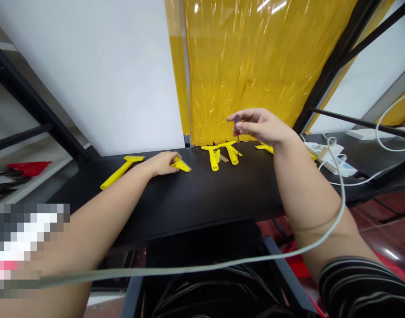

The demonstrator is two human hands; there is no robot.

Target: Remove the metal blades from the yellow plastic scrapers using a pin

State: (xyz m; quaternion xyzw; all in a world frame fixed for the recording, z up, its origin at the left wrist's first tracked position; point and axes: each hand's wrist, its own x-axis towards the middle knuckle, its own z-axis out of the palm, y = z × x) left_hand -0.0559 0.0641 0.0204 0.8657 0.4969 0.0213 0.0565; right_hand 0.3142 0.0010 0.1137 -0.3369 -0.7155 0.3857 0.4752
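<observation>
My left hand (163,163) rests at the black table with its fingers closed on a yellow scraper (182,165); the blade end sticks out to the right and the rest is hidden by the hand. Raised above the table, my right hand (262,126) pinches a small screwdriver (237,119) with a dark handle, its thin shaft pointing down. Below its tip lies a yellow scraper handle (233,155), and beside that another yellow scraper handle (213,160) with small yellow pieces nearby. A longer yellow scraper (119,173) lies left of my left hand.
The black table (202,198) backs onto a white panel (123,79) and a yellow plastic curtain (249,66). One more yellow scraper (266,148) is partly behind my right wrist. White power strips (335,159) stand right. A pale cable (222,266) crosses before me.
</observation>
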